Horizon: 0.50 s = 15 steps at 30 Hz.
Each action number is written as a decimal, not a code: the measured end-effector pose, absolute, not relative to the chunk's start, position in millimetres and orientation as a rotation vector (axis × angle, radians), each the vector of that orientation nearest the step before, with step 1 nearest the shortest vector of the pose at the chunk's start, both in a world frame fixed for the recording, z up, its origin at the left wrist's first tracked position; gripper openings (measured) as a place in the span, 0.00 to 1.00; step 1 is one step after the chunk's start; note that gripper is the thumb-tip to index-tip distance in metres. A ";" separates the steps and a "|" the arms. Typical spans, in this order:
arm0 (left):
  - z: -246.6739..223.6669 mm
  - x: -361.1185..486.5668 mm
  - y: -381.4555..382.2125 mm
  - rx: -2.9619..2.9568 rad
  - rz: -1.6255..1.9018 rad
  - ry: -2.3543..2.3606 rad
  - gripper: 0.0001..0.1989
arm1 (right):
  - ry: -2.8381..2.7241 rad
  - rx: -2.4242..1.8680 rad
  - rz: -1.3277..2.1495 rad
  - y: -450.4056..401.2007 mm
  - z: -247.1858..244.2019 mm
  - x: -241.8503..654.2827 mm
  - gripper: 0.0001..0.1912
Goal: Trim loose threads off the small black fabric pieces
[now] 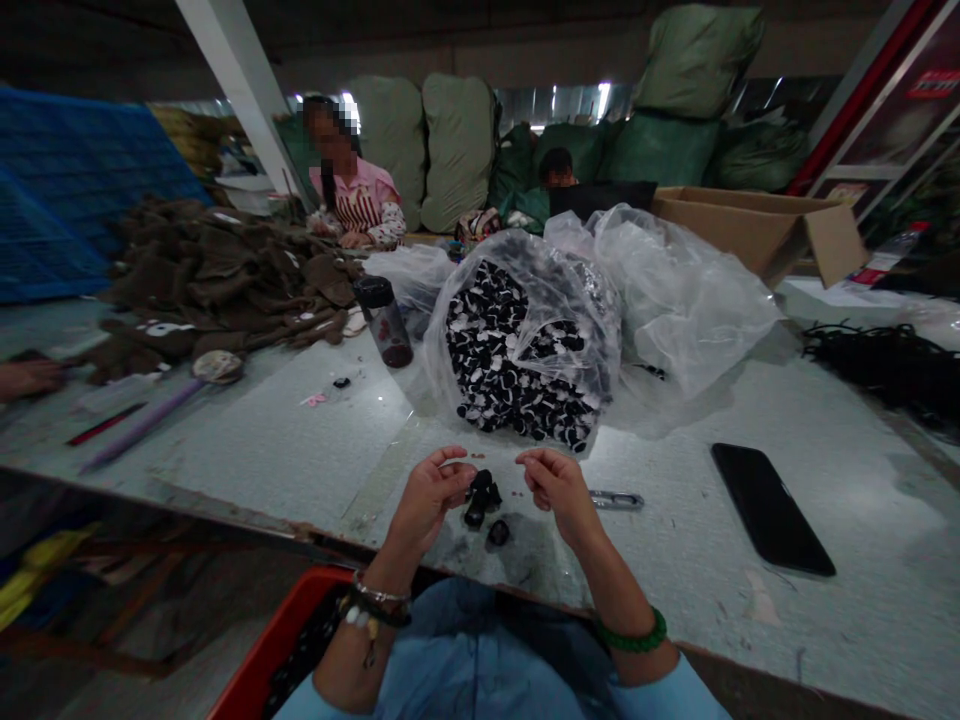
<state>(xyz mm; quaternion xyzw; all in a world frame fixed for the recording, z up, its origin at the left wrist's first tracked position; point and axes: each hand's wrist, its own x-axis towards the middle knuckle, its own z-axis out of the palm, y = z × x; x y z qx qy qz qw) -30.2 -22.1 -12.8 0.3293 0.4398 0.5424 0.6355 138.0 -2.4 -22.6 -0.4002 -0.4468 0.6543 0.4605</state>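
Several small black pieces (482, 490) lie on the table between my hands, with one rounder black piece (498, 532) just in front of them. My left hand (431, 495) is at their left edge, thumb and index finger close together; whatever may be between the fingertips is too small to make out. To their right, my right hand (555, 487) is raised with its fingers curled in a pinch, and anything held there is too tiny to see. Beyond both hands a clear plastic bag (517, 350) full of black and white small pieces lies open toward me.
A black phone (772, 510) and a metal snipper (616, 499) lie at right. A dark bottle (384, 322) stands left of the bag. Brown garments (225, 270) pile at left. A red bin (281, 640) is below the table edge. Two people sit across.
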 end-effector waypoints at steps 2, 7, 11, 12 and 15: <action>-19.9 -33.8 -22.8 0.902 1.186 1.111 0.14 | -1.277 -1.118 1.391 3.5 -30.0 146.4 0.08; -32.4 -28.6 -28.8 1.211 1.040 1.239 0.10 | -1.829 -1.364 0.776 15.8 -34.1 164.3 0.08; -34.6 -24.2 -29.0 1.241 1.050 1.261 0.09 | -2.017 -1.608 0.477 34.3 -29.5 164.5 0.07; -34.5 -24.1 -28.2 1.212 1.076 1.251 0.09 | -2.033 -1.652 0.436 40.1 -29.4 161.7 0.06; -33.9 -25.5 -25.1 1.133 1.140 1.215 0.08 | -2.033 -1.757 0.327 56.6 -30.9 147.9 0.07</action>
